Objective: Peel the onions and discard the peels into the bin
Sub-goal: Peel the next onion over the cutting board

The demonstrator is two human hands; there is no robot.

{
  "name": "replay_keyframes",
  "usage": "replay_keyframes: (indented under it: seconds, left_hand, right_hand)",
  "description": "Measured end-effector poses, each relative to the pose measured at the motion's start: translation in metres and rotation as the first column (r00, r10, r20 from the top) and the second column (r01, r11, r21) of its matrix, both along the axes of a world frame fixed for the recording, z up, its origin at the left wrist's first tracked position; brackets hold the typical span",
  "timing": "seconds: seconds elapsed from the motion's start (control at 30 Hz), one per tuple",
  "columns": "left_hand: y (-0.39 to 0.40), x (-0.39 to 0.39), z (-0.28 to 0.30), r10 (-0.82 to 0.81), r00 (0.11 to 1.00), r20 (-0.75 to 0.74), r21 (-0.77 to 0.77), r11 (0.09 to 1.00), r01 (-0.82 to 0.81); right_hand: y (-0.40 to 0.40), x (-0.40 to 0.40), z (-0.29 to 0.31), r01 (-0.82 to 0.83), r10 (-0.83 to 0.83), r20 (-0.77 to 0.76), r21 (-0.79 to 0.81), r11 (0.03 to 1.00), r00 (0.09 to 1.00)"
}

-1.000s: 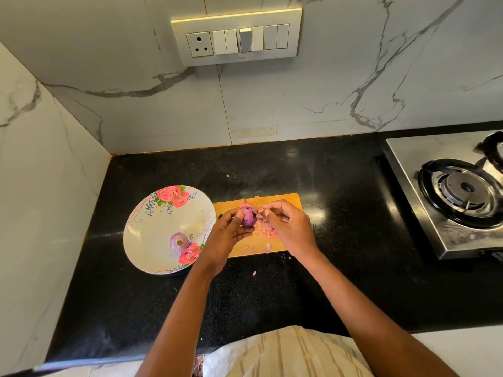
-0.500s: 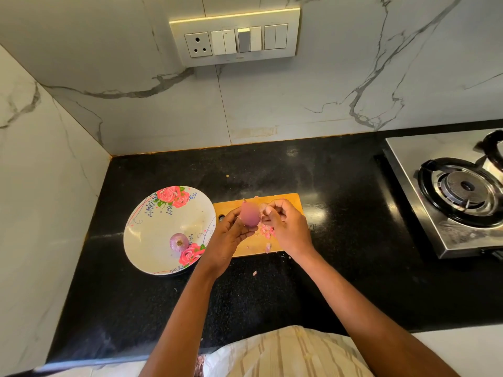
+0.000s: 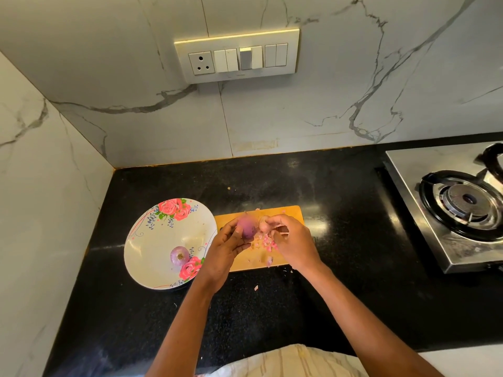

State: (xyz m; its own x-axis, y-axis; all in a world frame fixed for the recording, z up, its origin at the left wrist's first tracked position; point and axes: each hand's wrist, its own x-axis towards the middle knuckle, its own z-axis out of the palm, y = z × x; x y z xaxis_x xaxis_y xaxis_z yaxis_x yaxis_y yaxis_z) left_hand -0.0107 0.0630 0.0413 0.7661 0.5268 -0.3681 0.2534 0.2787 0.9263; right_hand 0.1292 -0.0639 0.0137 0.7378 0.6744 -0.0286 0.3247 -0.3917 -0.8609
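I'm seeing the left hand (image 3: 227, 247) gripping the onion (image 3: 247, 226) over the left end of the board (image 3: 294, 213), fingers curling round it; the right hand (image 3: 292, 242) is pinching a pale strip of peel (image 3: 263, 223) just right of the onion, fingers closed on it.

Second onion (image 3: 179, 255) is sitting in the plate (image 3: 141, 246), left of the board, looks done to me but I can't be sure.

Risks as I'm judging them: the skin is thin, so it's likely tearing short and leaving patches; the bare onion is probably slick, so it could be slipping out of the left grip and rolling onto the counter (image 3: 340, 308); scraps (image 3: 268, 244) are piling on the board and a few bits are already lying on the counter near its near edge, easy to miss at cleanup; no bin in view, so carrying loose bits there is going to scatter more.

Versus a second ago: the right hand is pulling further right, so the peel is now parting from the onion; more purple surface is showing; plate, board and second onion aren't moving.
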Motion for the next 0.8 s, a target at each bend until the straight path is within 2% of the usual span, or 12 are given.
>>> replay_keyframes:
  seconds: [0.23,0.4,0.67,0.8]
  left_hand:
    - [0.002,0.003,-0.001,0.000,1.000,-0.008,0.015,1.000,0.000]
    - [0.003,0.005,-0.003,0.013,1.000,0.002,-0.002,1.000,-0.013]
    - [0.001,0.007,-0.004,-0.004,1.000,0.029,0.045,0.999,0.002]
    - [0.002,0.007,-0.008,-0.023,1.000,0.019,0.129,0.991,0.021]
  right_hand:
    - [0.005,0.001,0.002,-0.016,0.015,0.022,0.044,0.999,1.000]
    - [0.007,0.000,0.016,-0.118,0.126,-0.073,0.115,0.986,0.989]
    - [0.007,-0.004,0.011,-0.067,0.063,0.031,0.139,0.988,0.998]
    - [0.006,-0.007,0.014,-0.071,0.056,0.110,0.142,0.987,0.992]
